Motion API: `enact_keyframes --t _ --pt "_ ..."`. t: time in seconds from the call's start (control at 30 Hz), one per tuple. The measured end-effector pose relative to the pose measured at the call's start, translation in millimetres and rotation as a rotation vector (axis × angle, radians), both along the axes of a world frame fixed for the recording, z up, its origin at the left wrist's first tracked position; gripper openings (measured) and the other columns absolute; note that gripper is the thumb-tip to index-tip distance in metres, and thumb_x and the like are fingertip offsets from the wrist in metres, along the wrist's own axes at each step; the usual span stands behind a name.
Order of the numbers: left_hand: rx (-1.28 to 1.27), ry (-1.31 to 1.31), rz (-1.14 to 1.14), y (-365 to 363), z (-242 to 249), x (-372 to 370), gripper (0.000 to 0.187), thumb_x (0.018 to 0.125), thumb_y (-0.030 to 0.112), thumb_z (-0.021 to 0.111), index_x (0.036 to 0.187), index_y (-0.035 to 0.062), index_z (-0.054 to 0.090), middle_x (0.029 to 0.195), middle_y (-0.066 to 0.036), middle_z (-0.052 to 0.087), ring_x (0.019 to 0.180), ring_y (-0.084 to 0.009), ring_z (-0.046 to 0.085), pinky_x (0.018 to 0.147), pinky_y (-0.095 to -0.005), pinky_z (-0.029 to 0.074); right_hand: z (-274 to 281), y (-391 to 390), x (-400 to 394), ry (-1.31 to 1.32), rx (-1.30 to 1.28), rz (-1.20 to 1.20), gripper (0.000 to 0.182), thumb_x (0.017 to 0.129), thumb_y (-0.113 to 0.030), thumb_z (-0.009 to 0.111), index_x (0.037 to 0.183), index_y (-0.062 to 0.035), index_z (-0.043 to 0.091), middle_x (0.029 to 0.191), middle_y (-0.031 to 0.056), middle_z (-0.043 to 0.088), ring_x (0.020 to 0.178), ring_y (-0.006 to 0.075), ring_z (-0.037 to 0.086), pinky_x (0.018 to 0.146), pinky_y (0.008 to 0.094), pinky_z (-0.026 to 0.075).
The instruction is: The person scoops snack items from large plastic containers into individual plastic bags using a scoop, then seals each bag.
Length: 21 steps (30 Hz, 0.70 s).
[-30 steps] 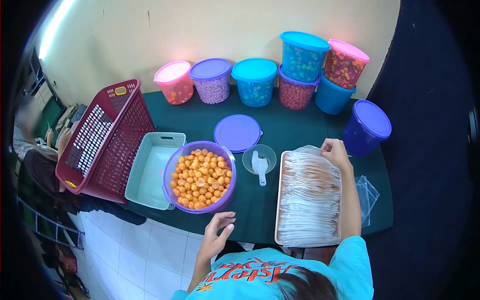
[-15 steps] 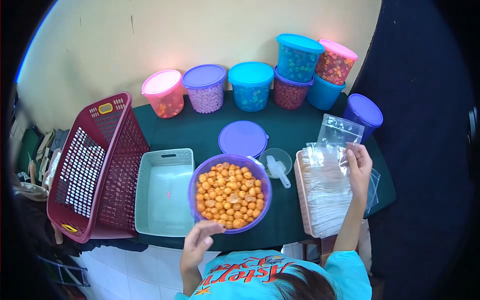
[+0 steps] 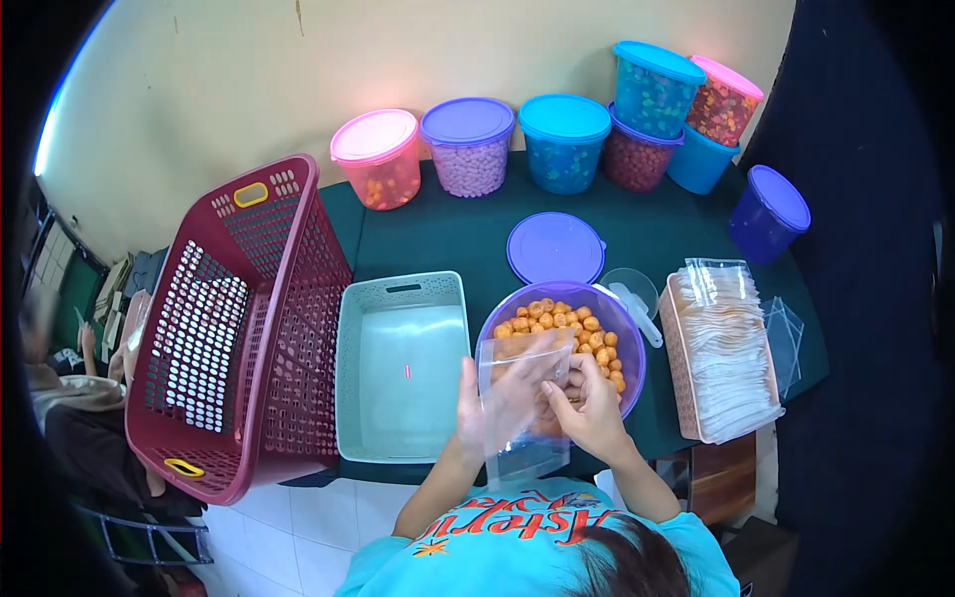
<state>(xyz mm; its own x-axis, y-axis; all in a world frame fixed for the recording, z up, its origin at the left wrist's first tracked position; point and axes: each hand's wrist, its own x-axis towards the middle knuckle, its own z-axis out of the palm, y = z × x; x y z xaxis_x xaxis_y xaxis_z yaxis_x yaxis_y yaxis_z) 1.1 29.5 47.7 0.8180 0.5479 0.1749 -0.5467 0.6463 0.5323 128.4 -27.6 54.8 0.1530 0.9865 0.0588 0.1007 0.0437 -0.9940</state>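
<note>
Head view, taken left to right: a maroon basket [image 3: 234, 328] stands tilted at the left edge of the green table [image 3: 448, 239], and just right of it sits a pale green bin [image 3: 401, 368]. Near the front edge, both hands meet on a clear plastic bag [image 3: 520, 403]. The left hand [image 3: 470, 413] pinches the bag's left edge, fingers closed on the film. The right hand [image 3: 589, 406] grips the right side near the mouth, thumb and fingers closed on it. The bag hangs upright in front of the purple bowl [image 3: 627, 328] of orange snack balls [image 3: 567, 323], partly hiding them, and looks empty.

The step in hand seems to be working the bag's mouth open. The next move would call for parting the two layers and holding the opening steady over or beside the bowl.

Further right lie a small scoop [image 3: 634, 303] in a clear cup, a tray [image 3: 686, 398] stacked with more bags, and lidded tubs [image 3: 567, 139] along the far wall.
</note>
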Motion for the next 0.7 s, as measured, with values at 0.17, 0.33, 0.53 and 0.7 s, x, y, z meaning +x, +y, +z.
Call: enact_keyframes --t 0.17,0.33,0.53,0.7 --pt "0.091 0.121 0.083 4.0 -9.4 -7.0 0.090 0.073 0.070 0.024 0.134 0.0046 0.014 0.138 -0.017 0.015 0.127 -0.0291 0.017 0.102 -0.0441 0.015 10.1 2.3 -11.2 -0.621 0.046 -0.219 0.048 0.068 -0.019 0.066 0.106 0.0006 0.043 0.093 0.0154 0.051 0.091 0.0285 0.049 0.077 0.0396 0.039" --pt "0.016 0.009 -0.021 10.1 -12.2 -13.4 0.084 0.076 0.065 0.029 0.134 0.0058 0.015 0.136 -0.017 0.019 0.125 -0.0303 0.021 0.099 -0.0467 0.021 27.4 12.7 -13.1 -0.862 0.329 -0.274 0.065 0.066 -0.017 0.065 0.124 -0.0054 0.037 0.113 0.0132 0.045 0.109 0.0272 0.038 0.093 0.0406 0.027" --pt "0.001 0.108 0.021 16.3 -11.4 -17.9 0.085 0.075 0.067 0.027 0.134 0.0066 0.015 0.132 -0.018 0.026 0.122 -0.0313 0.026 0.097 -0.0497 0.025 18.7 24.0 -17.3 -0.892 0.454 -0.119 0.054 0.069 -0.014 0.063 0.119 -0.0092 0.045 0.118 0.0057 0.047 0.115 0.0239 0.038 0.095 0.0418 0.024" --pt "-0.042 0.179 0.086 16.3 -8.0 -19.0 0.087 0.075 0.068 0.026 0.133 0.0053 0.016 0.131 -0.017 0.028 0.121 -0.0293 0.029 0.096 -0.0483 0.026 6.9 26.8 -18.4 -0.917 0.597 -0.224 0.039 0.068 -0.013 0.063 0.106 -0.0121 0.056 0.107 0.0036 0.052 0.104 0.0208 0.045 0.092 0.0401 0.027"
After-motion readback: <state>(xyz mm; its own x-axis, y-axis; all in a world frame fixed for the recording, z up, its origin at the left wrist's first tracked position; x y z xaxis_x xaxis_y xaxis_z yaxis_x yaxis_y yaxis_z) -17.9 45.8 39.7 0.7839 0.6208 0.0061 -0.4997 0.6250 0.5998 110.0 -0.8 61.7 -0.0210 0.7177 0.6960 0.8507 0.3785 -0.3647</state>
